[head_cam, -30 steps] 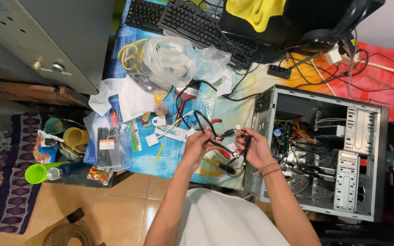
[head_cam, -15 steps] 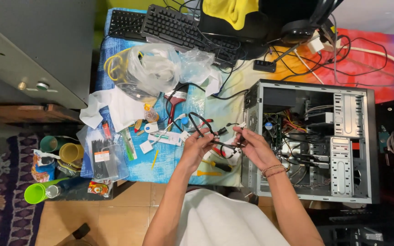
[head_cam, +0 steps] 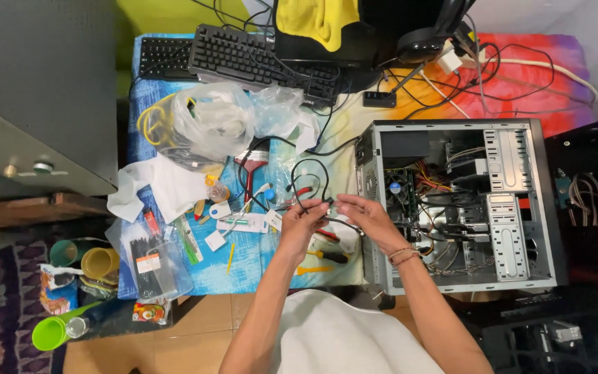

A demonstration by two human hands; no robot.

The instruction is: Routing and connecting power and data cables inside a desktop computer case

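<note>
My left hand (head_cam: 302,225) and my right hand (head_cam: 367,216) meet over the blue mat (head_cam: 257,263), both pinching a thin black cable (head_cam: 307,181) that loops up away from my fingers. A small connector sits between my fingertips. The open computer case (head_cam: 461,204) lies on its side just right of my right hand, its fan, drive bays and bundled coloured wires exposed. Beneath my hands lie screwdrivers with red and yellow handles (head_cam: 327,255).
Two black keyboards (head_cam: 257,59) lie at the far edge beside a yellow cloth (head_cam: 316,21). Clear plastic bags (head_cam: 219,121), white paper (head_cam: 157,187), a bag of black cable ties (head_cam: 150,270) and tape rolls (head_cam: 98,263) crowd the left. Cables cross a colourful cloth (head_cam: 520,69) at the far right.
The view has shifted slightly. My hands have stayed together on the black cable, moving a little nearer the case front; the cable loop now stands more upright.
</note>
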